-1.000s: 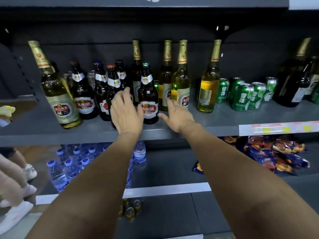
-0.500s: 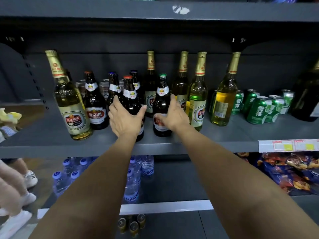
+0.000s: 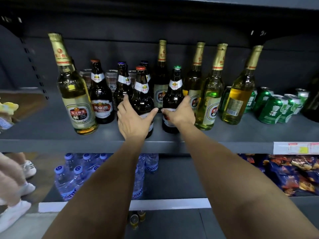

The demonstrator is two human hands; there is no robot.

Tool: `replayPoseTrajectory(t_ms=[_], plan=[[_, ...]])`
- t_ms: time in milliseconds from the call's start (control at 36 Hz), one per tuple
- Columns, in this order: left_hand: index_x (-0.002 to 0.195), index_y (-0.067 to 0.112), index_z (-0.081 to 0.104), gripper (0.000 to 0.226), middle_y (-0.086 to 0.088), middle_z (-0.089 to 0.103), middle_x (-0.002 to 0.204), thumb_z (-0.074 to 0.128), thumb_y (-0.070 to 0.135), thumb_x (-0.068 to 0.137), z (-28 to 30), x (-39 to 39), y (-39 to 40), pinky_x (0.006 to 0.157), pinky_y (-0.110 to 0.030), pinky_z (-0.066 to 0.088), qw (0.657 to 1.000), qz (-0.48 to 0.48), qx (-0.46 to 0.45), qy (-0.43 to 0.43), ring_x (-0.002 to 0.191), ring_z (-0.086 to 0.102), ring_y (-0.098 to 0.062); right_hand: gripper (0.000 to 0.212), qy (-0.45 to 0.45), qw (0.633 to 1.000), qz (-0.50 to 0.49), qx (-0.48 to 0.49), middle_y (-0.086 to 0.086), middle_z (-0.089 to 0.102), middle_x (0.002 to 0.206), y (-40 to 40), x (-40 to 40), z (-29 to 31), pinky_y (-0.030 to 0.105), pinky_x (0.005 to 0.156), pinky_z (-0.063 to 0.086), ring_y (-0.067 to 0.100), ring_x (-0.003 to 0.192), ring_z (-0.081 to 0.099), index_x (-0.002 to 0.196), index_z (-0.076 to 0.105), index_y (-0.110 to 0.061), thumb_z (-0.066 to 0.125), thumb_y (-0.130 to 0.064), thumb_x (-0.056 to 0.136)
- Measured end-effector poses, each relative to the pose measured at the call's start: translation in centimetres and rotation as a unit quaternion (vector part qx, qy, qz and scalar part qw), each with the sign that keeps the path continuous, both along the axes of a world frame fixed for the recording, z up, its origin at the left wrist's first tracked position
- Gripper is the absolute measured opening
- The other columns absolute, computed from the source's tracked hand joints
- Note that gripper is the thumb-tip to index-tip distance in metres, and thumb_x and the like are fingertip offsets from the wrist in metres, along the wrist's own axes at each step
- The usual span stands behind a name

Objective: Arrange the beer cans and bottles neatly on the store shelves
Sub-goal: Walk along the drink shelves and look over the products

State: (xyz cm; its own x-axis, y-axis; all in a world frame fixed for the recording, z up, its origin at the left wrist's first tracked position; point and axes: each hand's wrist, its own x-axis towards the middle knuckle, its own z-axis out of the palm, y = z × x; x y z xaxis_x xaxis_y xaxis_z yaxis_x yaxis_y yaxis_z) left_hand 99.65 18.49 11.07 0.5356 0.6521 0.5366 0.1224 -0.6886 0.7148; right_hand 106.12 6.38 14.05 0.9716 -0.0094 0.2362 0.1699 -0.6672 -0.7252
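Hands (image 3: 133,120) (image 3: 179,114) each clasp one brown bottle (image 3: 143,100) (image 3: 173,97).

upright brown bottles (image 3: 143,100), shelf (image 3: 51,140) front

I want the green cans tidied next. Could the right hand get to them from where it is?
Probably yes. The right hand grips a brown bottle; once it lets go, the shelf front toward the green cans looks open, past the tall bottles.

Both forearms are showing bare from the bottom edge of the view up to the wrists, with no sleeve reaching into sight. The left hand (image 3: 133,120) and the right hand (image 3: 181,114) are wearing no gloves, rings, watch or bracelet.
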Motion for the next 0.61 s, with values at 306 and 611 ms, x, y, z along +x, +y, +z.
replayPoseTrajectory(t_ms=[306, 611], plan=[[0.146, 0.012, 0.029, 0.092, -0.013, 0.041, 0.139, 0.060, 0.065, 0.077, -0.5, -1.7, -0.1, 0.100, -0.044, 0.037, 0.999, -0.012, 0.048, -0.009, 0.128, 0.039, -0.030, 0.075, -0.030, 0.999, -0.036, 0.007, 0.010, 0.052, 0.129, -1.1, -2.8, 0.3, 0.033, 0.077, 0.039, 0.032, 0.116, 0.055, 0.125, 0.032, -0.010, 0.078, -0.042, 0.076], [0.129, 0.009, 0.049, 0.053, -0.012, 0.051, 0.128, 0.044, 0.042, 0.087, 1.8, -3.5, -4.8, 0.097, -0.040, 0.035, 0.983, -0.088, 0.151, -0.062, 0.118, 0.046, -0.030, 0.070, -0.085, 0.992, -0.090, 0.030, 0.004, 0.056, 0.123, -5.7, -7.3, 0.8, 0.036, 0.079, 0.042, 0.031, 0.112, 0.057, 0.122, 0.037, -0.015, 0.077, -0.045, 0.073]])
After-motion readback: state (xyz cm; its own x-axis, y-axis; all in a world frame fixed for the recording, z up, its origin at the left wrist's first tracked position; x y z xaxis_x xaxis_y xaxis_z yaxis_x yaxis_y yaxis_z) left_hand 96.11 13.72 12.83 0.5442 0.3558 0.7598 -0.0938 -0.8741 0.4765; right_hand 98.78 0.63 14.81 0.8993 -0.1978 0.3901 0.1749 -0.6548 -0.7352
